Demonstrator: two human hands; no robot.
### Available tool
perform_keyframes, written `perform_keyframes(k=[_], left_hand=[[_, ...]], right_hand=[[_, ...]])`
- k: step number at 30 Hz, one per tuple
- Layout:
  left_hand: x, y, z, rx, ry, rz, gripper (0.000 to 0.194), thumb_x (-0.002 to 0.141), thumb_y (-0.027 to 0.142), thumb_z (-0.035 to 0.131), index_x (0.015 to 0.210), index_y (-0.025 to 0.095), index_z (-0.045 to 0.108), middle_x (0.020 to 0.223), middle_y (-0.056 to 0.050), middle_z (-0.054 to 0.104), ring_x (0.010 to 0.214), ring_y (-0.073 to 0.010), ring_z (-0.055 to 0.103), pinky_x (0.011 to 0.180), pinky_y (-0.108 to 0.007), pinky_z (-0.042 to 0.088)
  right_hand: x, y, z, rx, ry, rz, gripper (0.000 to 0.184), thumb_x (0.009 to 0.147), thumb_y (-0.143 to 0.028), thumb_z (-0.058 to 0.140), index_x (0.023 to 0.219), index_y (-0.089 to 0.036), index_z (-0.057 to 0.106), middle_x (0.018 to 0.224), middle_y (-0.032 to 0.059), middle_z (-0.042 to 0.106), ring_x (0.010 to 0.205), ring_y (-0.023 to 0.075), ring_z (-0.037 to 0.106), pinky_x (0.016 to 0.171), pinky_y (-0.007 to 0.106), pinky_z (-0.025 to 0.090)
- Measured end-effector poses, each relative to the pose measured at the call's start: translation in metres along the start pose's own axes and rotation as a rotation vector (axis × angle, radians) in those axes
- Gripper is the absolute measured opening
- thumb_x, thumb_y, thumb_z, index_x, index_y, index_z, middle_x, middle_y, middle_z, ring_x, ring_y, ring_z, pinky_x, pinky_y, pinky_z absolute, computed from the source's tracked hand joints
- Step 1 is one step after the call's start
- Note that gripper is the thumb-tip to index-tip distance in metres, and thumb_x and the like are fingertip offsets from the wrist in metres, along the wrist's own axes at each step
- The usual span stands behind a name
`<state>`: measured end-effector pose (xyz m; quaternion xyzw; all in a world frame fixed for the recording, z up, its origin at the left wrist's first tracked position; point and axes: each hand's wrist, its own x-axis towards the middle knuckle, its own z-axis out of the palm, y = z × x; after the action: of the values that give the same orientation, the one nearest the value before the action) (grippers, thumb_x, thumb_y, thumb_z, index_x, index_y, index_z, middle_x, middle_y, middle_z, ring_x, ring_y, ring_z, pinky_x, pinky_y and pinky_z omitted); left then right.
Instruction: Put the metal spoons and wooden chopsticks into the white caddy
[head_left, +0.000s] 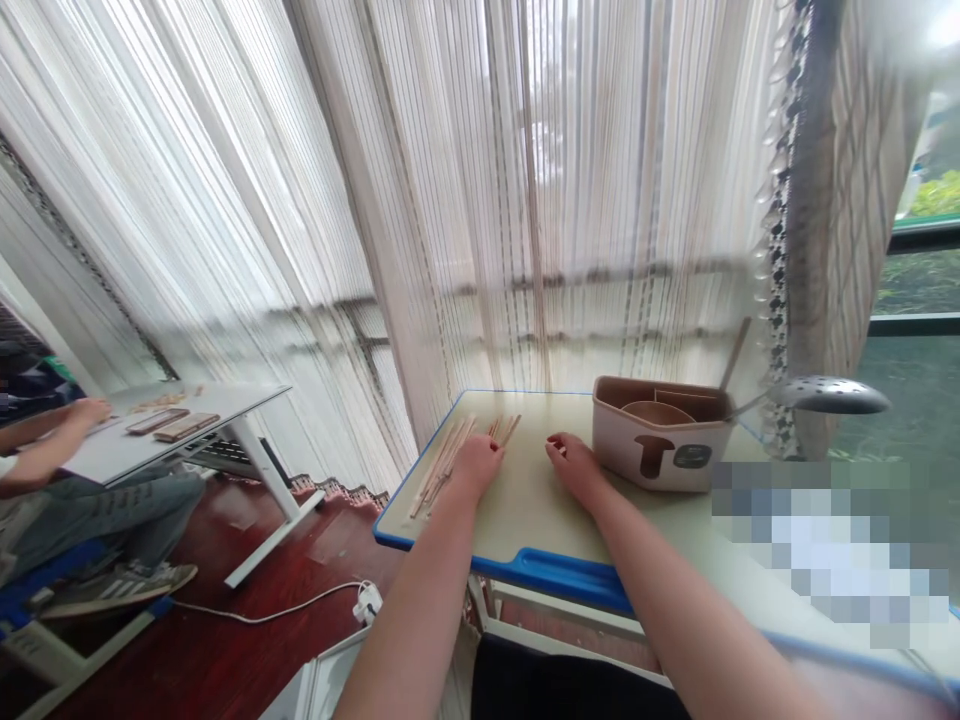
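Note:
Thin wooden chopsticks [452, 447] lie in a loose bunch on the left part of the cream table [525, 510]. Over them is my left hand [478, 466], its fingers closed around a few whose tips poke out past the knuckles. My right hand [576, 467] rests on the tabletop with curled fingers; what they hold, if anything, is hidden. Just right of that hand stands a beige and brown utensil holder [660, 455]. A slotted metal skimmer [832, 395] leans out of its right side, beside a thin upright handle [736, 352].
The table has a blue rim [570, 575]. Sheer curtains [465, 200] hang behind it. At left, a person's hands [86, 412] are over a white table [120, 450] with small pieces and two brown trays. A white cable [292, 610] runs across the red floor.

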<state>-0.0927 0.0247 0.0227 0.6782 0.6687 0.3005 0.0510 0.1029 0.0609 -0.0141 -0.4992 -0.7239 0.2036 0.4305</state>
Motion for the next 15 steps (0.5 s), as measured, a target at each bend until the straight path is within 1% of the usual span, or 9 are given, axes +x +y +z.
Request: perform_keyframes(k=[1,3,5,7,8,10,11,13,15], left_hand=[[0.000,-0.001,-0.002,-0.117,0.032,-0.024,0.021,0.073,0.034,0.061,0.074,0.014,0.069,0.076,-0.011,0.066,0.075,-0.0212,0.060,0.072,-0.033,0.043],[0.000,0.000,-0.007,-0.447,0.072,-0.091,0.025,0.072,0.038,0.063,0.075,0.013,0.068,0.065,-0.007,0.063,0.063,-0.0166,0.058,0.064,-0.029,0.043],[-0.002,0.002,-0.011,-0.863,0.034,-0.163,0.029,0.072,0.040,0.064,0.080,0.013,0.066,0.059,-0.003,0.060,0.055,-0.0118,0.054,0.057,-0.025,0.042],[-0.003,0.006,-0.015,-1.256,-0.029,-0.220,0.029,0.069,0.038,0.069,0.084,0.014,0.064,0.065,-0.002,0.061,0.057,-0.0088,0.055,0.056,-0.022,0.043],[-0.004,0.007,-0.016,-1.404,-0.059,-0.233,0.029,0.066,0.035,0.072,0.084,0.014,0.063,0.071,-0.002,0.062,0.060,-0.0083,0.056,0.057,-0.021,0.044],[-0.006,0.009,-0.017,-1.581,-0.132,-0.239,0.030,0.062,0.031,0.076,0.083,0.015,0.061,0.079,-0.002,0.062,0.062,-0.0074,0.057,0.055,-0.019,0.045],[-0.006,0.009,-0.017,-1.621,-0.185,-0.235,0.031,0.062,0.031,0.076,0.083,0.015,0.060,0.077,-0.001,0.061,0.060,-0.0067,0.056,0.051,-0.018,0.044],[-0.007,0.008,-0.016,-1.639,-0.307,-0.226,0.031,0.064,0.032,0.076,0.083,0.013,0.059,0.070,0.001,0.057,0.052,-0.0044,0.051,0.044,-0.016,0.039],[-0.008,0.008,-0.014,-1.618,-0.432,-0.250,0.031,0.065,0.031,0.075,0.083,0.012,0.059,0.065,0.003,0.053,0.047,-0.0026,0.047,0.040,-0.014,0.034]], right_hand=[[0.001,0.001,0.000,0.003,0.007,0.011,0.032,0.082,-0.033,0.044,0.098,-0.012,0.061,0.093,0.0112,0.063,0.081,0.0190,0.058,0.074,0.030,0.042],[0.001,0.000,0.000,0.004,0.011,0.019,0.033,0.082,-0.034,0.043,0.098,-0.012,0.061,0.093,0.0113,0.063,0.080,0.0184,0.058,0.073,0.030,0.042],[0.000,-0.002,-0.001,0.012,0.000,0.000,0.032,0.084,-0.037,0.042,0.094,-0.014,0.062,0.093,0.0094,0.063,0.078,0.0170,0.057,0.072,0.029,0.042],[-0.002,-0.005,-0.002,0.020,-0.014,-0.027,0.031,0.083,-0.039,0.043,0.089,-0.016,0.062,0.092,0.0078,0.062,0.075,0.0161,0.056,0.071,0.028,0.042],[-0.003,-0.006,-0.002,0.023,-0.019,-0.038,0.031,0.083,-0.040,0.043,0.087,-0.016,0.062,0.090,0.0074,0.062,0.074,0.0160,0.055,0.071,0.028,0.041],[-0.005,-0.007,-0.003,0.033,-0.021,-0.055,0.031,0.082,-0.041,0.044,0.083,-0.016,0.063,0.086,0.0073,0.061,0.074,0.0164,0.055,0.071,0.029,0.041],[-0.005,-0.008,-0.003,0.041,-0.017,-0.060,0.031,0.082,-0.041,0.045,0.082,-0.016,0.063,0.085,0.0073,0.061,0.075,0.0168,0.054,0.071,0.029,0.041],[-0.005,-0.010,-0.002,0.072,0.001,-0.059,0.034,0.083,-0.043,0.044,0.080,-0.016,0.063,0.085,0.0074,0.061,0.076,0.0172,0.055,0.072,0.030,0.040],[-0.005,-0.014,-0.002,0.110,0.019,-0.048,0.037,0.083,-0.046,0.042,0.080,-0.016,0.063,0.083,0.0066,0.062,0.075,0.0167,0.055,0.070,0.029,0.041]])
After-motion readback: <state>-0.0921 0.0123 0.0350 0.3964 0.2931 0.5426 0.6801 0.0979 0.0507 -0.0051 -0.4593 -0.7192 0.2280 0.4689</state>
